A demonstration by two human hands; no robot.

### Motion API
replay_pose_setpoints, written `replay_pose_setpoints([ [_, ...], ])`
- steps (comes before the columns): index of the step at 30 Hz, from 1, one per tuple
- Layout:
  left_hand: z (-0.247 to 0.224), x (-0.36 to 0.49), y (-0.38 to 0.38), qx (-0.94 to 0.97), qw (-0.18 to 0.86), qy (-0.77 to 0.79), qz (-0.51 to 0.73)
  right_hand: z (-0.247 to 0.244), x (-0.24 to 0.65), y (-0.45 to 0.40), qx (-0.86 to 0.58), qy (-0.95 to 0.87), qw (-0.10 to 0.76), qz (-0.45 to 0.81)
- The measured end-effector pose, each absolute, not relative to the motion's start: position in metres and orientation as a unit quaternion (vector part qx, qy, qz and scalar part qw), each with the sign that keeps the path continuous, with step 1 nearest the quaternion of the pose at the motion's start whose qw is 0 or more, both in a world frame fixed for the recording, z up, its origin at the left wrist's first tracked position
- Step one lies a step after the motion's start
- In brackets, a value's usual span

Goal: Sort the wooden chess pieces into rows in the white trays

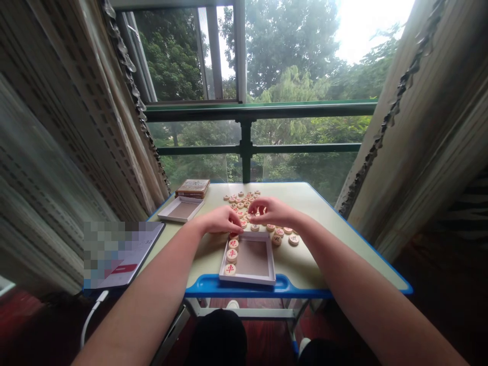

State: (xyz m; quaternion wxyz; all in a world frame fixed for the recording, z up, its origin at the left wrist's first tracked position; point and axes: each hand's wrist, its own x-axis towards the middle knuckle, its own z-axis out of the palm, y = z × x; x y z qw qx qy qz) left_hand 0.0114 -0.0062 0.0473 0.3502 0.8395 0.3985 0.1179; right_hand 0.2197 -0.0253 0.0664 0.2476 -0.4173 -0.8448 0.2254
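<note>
Round wooden Chinese chess pieces [240, 205] with red and dark characters lie scattered across the middle of the table. Nearest me is a shallow white box tray [269, 259], with a column of red-marked pieces [232, 255] along its left side. My left hand [221, 220] is over the tray's far left corner, its fingers closed down on a piece mostly hidden beneath them. Among the loose pieces, my right hand [271, 210] has curled fingers, with thumb and fingertips around a pale piece [251, 216].
A second shallow box part [182, 209] and a brown patterned box [193, 188] sit at the back left. At the left edge lies a tablet [129, 256] with a white cable [91, 310]. The table has a blue rim [259, 292]; curtains and a window railing stand beyond.
</note>
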Motion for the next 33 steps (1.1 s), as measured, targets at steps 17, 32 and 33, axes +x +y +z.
replay_pose_setpoints([
  [17,0.05,0.006,-0.003,0.827,0.367,0.416,0.089,0.067,0.187,-0.07,-0.225,-0.934,0.117,0.252],
  [32,0.052,0.009,-0.005,0.841,0.341,0.409,0.098,0.06,0.176,-0.078,-0.207,-0.941,0.09,0.254],
  [33,0.052,0.009,-0.005,0.84,0.342,0.41,0.097,0.061,0.175,-0.078,-0.205,-0.941,0.088,0.254],
])
